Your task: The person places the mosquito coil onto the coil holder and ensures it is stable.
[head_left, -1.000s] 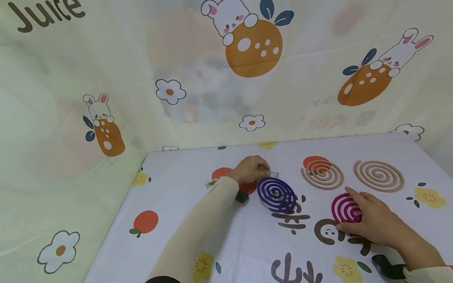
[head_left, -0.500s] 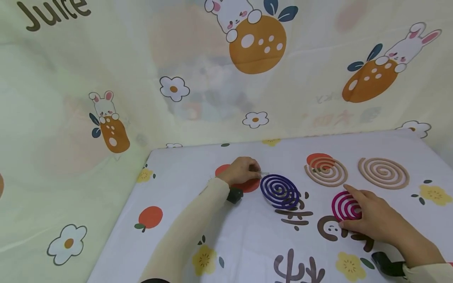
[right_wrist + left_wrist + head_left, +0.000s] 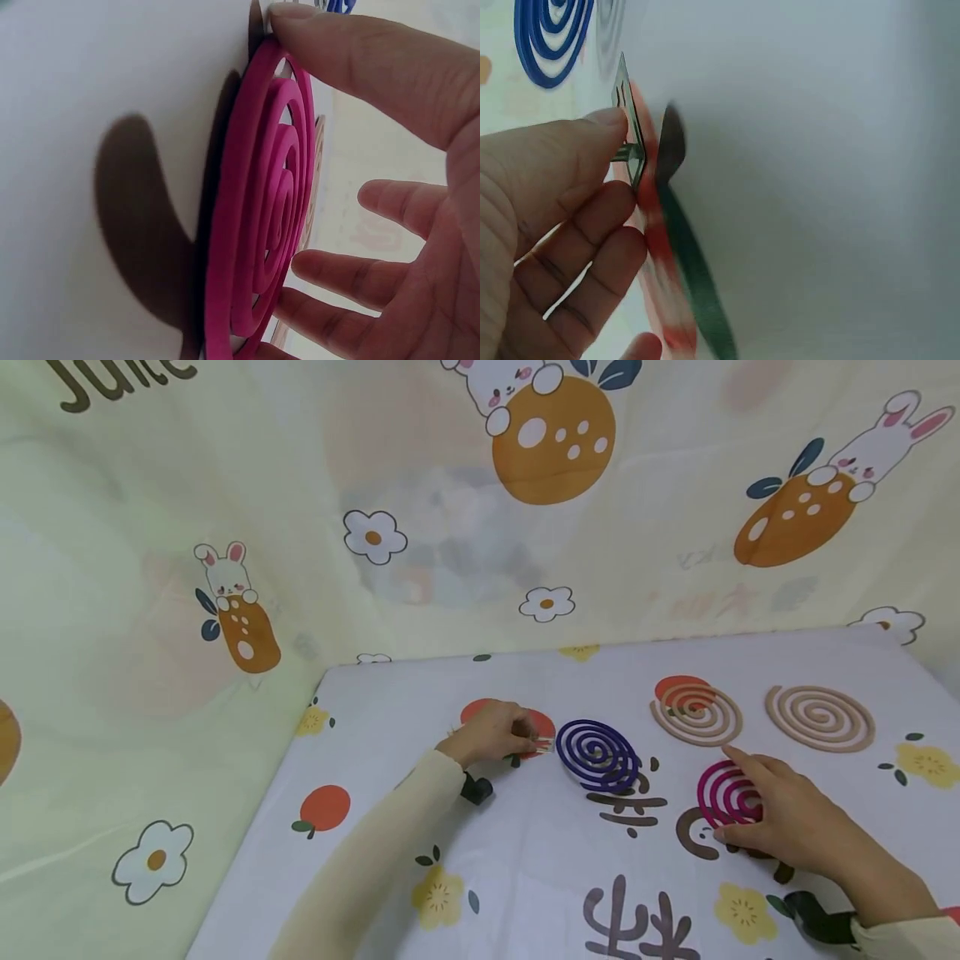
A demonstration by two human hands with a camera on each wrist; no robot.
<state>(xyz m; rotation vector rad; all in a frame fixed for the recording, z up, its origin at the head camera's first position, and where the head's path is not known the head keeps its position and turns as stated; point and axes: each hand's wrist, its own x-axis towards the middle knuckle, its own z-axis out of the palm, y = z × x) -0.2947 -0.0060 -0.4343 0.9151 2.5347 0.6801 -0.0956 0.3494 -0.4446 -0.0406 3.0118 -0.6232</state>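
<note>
My left hand [image 3: 483,735] pinches a small flat metal mosquito coil stand [image 3: 622,94] between thumb and index finger, over a red fruit print. In the left wrist view the stand has slits and a bent tab. Just right of that hand lies a dark blue mosquito coil [image 3: 597,752]. My right hand [image 3: 802,814] holds a pink mosquito coil [image 3: 225,247] by its rim, thumb on one side and fingers on the other. The hand hides part of this coil in the head view. Close to the table surface, it casts a shadow.
Two tan mosquito coils, a left one [image 3: 697,716] and a right one [image 3: 820,718], lie flat at the back right. A printed white cloth [image 3: 517,860] covers the table. Behind it hangs a cream curtain [image 3: 435,610] with rabbit prints.
My left hand has drawn left, away from the blue coil, with the metal stand in its fingers. The right hand and pink coil have shifted slightly left over the cloth. The head view has tilted a little.
</note>
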